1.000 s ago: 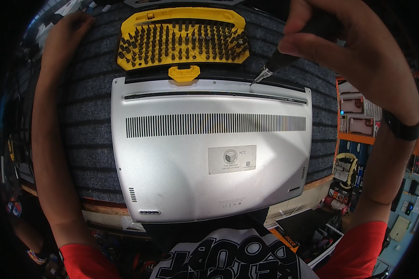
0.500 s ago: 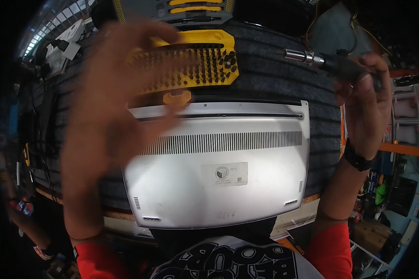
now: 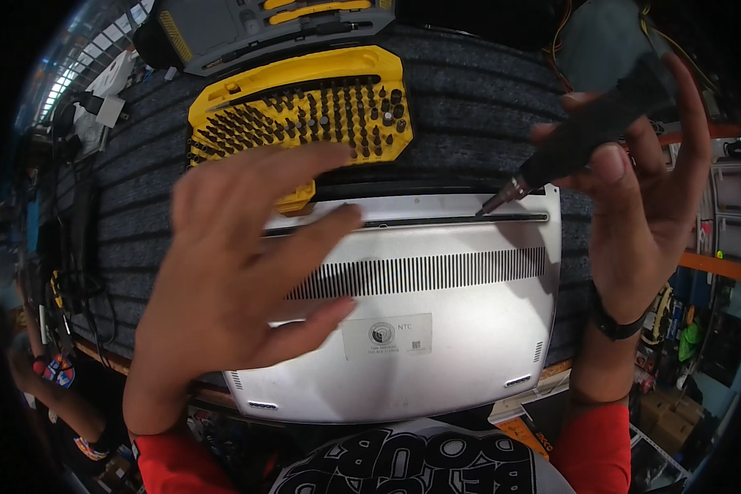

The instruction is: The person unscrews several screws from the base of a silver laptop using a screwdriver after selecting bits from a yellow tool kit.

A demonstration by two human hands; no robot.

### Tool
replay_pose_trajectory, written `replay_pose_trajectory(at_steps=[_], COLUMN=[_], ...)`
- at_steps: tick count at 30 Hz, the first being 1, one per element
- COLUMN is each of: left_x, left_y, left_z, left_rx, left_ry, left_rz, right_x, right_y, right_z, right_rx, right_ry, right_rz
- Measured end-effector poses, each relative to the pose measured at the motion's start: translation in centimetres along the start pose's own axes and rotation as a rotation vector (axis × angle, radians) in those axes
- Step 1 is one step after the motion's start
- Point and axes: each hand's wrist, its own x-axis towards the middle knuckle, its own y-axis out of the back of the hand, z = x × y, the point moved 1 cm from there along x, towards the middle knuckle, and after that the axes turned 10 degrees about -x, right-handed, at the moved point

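— So, where do our hands stand? Our right hand [image 3: 642, 206] is closed around the black-handled precision screwdriver [image 3: 580, 136], thumb and fingers wrapped on the grip. Our left hand [image 3: 239, 280] is released, fingers spread flat, holding nothing, over the silver laptop turned bottom-up [image 3: 461, 329].

— And which way does the tool lie?

— Its long axis slants from upper right down to lower left, and its metal tip [image 3: 492, 206] meets the dark slot along the laptop's far edge, right of the middle. So our right hand is the nearer one to that edge; the left covers the near-left part of the shell, whether pressing or just above it we cannot tell.

— What surrounds that?

— A long band of vent slits [image 3: 436, 272] crosses the shell, and below it sits a pale rectangular label [image 3: 387, 336] with a round mark, near the middle. Just beyond the laptop lies the yellow tray of upright screwdriver bits [image 3: 305, 107], touching its far edge by a yellow tab. Farther off is a grey tool case with yellow pry tools [image 3: 263, 25], all on a dark ribbed mat [image 3: 469, 90].
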Motion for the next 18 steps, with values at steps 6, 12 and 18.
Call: replay_pose_trajectory(at_steps=[6, 12, 18], left_x=[-2.9, -3.2, -4.3], left_y=[1.0, 1.2, 1.8], left_z=[-5.3, -6.2, -6.0], left_rx=[-0.030, -0.013, -0.060], left_ry=[-0.040, -0.110, -0.032], left_rz=[0.370, 0.390, 0.304], right_x=[1.8, 2.0, 1.9], right_y=[-3.0, -3.8, -4.3], right_z=[-2.3, -2.7, -2.7], right_rx=[-0.133, -0.250, -0.194], right_ry=[0.207, 0.287, 0.195], right_rz=[-0.017, -0.024, -0.031])
